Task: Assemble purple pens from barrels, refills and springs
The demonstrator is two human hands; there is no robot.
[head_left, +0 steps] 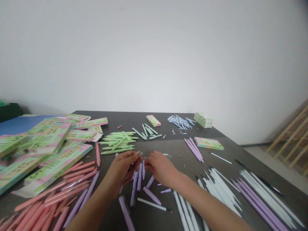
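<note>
My left hand [122,168] and my right hand [161,168] meet over the middle of the dark table [168,147], fingertips pinched together around a small part I cannot make out. Just below the fingertips hangs a purple pen barrel [143,170]. More purple pen barrels [137,186] lie loose under both hands. A white refill [154,204] lies close to my wrists.
Pink pen barrels [60,195] and stacked green-pink boxes [43,150] fill the left. Green barrels [117,142] lie beyond my hands, pale blue parts [180,122] farther back. White and purple refills [255,195] lie at the right, small boxes [209,143] beyond them. A wooden rack [293,141] stands off the table.
</note>
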